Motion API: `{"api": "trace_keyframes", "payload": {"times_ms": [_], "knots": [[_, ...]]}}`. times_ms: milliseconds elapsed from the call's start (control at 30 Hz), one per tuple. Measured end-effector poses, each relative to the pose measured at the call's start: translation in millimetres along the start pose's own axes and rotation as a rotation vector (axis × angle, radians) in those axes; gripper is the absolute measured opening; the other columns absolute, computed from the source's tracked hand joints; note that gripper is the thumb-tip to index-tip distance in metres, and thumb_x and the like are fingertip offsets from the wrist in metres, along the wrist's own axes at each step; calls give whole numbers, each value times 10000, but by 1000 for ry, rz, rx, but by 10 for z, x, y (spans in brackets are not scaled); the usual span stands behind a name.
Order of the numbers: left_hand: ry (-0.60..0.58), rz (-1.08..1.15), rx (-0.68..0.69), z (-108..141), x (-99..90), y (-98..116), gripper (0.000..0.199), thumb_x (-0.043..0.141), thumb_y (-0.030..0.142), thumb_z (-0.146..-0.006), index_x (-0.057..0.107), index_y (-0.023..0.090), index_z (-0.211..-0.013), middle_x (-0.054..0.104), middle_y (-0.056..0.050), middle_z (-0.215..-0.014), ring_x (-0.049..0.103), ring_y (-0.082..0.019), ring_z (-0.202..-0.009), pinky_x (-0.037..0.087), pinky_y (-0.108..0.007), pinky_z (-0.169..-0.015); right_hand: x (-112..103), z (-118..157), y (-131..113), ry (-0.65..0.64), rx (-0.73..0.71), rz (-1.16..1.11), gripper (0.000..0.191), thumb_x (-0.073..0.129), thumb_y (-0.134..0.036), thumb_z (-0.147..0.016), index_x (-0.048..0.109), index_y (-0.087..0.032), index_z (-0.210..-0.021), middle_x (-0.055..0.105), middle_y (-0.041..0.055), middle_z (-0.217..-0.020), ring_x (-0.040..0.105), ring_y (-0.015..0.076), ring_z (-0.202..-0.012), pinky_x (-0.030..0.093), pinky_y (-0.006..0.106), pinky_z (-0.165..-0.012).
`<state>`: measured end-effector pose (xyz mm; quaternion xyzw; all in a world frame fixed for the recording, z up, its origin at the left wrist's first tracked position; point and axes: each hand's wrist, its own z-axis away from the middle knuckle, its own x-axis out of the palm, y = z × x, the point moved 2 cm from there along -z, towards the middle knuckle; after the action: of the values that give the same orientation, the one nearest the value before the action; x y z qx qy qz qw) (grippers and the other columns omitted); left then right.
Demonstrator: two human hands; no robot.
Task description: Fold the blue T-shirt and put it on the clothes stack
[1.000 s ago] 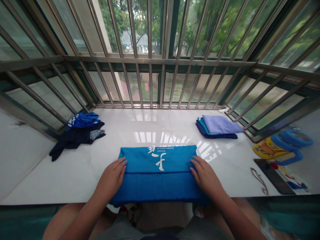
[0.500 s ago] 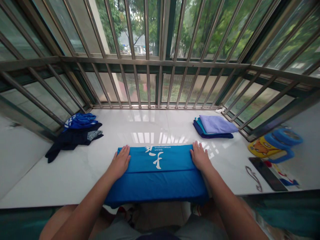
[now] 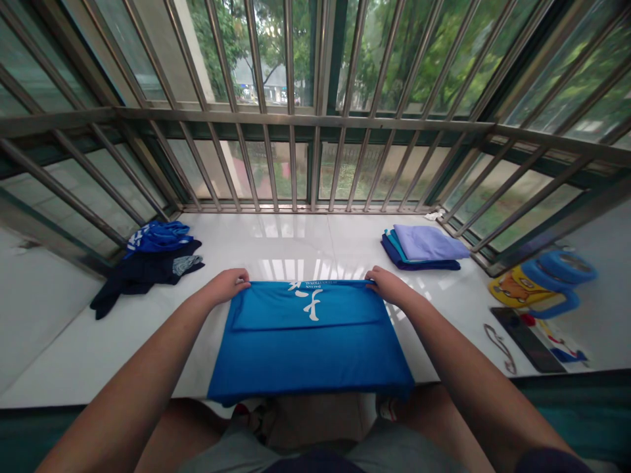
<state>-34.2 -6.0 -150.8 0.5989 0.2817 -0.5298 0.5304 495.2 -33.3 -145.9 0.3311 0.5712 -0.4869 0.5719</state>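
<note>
Left of the blue shirt (image 3: pixel 310 355), a messy pile of dark clothes (image 3: pixel 142 279) lies on the white ledge (image 3: pixel 98 358), with a bright blue top (image 3: pixel 158 238) on it. The shirt lies flat on the ledge, right in front of the person, with white letters and a white mark near its far edge. The left hand (image 3: pixel 223 287) is at that far edge, and its fingers are closed on the cloth. The right hand (image 3: pixel 387 286) holds the same edge the same way, so both hands grip the shirt. Right of the shirt sits a neat folded stack (image 3: pixel 419 246) with a light purple cloth on top. Farther right are a yellow toy bag (image 3: pixel 515 289), a blue ring (image 3: pixel 557 270), a flat black case (image 3: pixel 525 338) and a thin bent wire (image 3: pixel 497 348). Metal window bars (image 3: pixel 290 161) stand behind them all.
</note>
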Motion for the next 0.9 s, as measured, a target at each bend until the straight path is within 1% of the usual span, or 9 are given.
{"api": "trace_keyframes", "payload": {"times_ms": [200,267,367,433,533,667,733,800,900], "knots": [[206,9,-9,116,-236,98,219,531,415,-966,653,233,-956,753,-62,-937,689,-272,-915,507,-370,-810,-354,47,-66,186,-17,-20,181,589,-175,-1014,704,-172,-1153,672,133,-1199,659,245,-1105,491,318,-967],[313,9,41,289,-293,178,246,517,425,-994,665,229,-997,750,-73,-943,685,-279,-916,516,-384,-813,-426,165,-101,243,-45,-30,167,572,-158,-1001,692,-183,-1115,689,123,-1157,655,253,-1085,501,335,-953],[440,-2,167,741,-252,317,307,505,448,-1045,690,222,-1140,766,-90,-1029,699,-282,-968,545,-410,-889,-435,485,-141,330,-106,-46,178,558,-135,-973,668,-206,-1095,710,111,-1130,661,259,-1055,524,354,-928],[473,-40,265,1140,-101,401,319,524,432,-1062,687,238,-1256,778,-85,-1109,715,-277,-1022,551,-422,-967,-354,779,-148,373,-145,-55,214,550,-135,-966,659,-224,-1127,720,112,-1171,668,267,-1085,540,378,-946],[406,-136,367,1768,304,485,331,534,315,-1071,662,291,-1376,783,-55,-1215,726,-253,-1106,494,-439,-1125,-102,1271,-139,382,-200,-81,260,525,-155,-982,664,-235,-1186,728,121,-1236,678,276,-1147,556,424,-997],[303,-162,392,2399,829,550,409,530,155,-1020,698,350,-1338,796,-11,-1127,744,-201,-1029,488,-394,-1144,325,1827,-111,190,-203,-77,358,518,-137,-940,719,-233,-1220,724,134,-1308,681,286,-1203,568,454,-1029],[229,-148,360,2531,949,582,388,609,247,-1012,689,376,-1369,788,-15,-1192,739,-221,-1091,518,-392,-1127,449,1971,-118,75,-185,-62,506,568,-111,-828,732,-238,-1290,679,137,-1427,614,325,-1350,511,516,-1137],[201,-128,298,2519,974,614,417,655,386,-1008,665,399,-1425,765,-29,-1301,720,-259,-1181,556,-402,-1099,468,1983,-171,28,-166,-66,642,590,-116,-763,712,-248,-1380,603,124,-1548,496,355,-1491,397,583,-1245],[231,-109,192,2276,1001,658,459,556,454,-1056,624,386,-1505,708,-49,-1453,680,-295,-1299,553,-453,-1134,405,1771,-379,92,-145,-75,613,559,-169,-881,659,-255,-1480,537,107,-1626,421,344,-1556,299,610,-1301]]}}
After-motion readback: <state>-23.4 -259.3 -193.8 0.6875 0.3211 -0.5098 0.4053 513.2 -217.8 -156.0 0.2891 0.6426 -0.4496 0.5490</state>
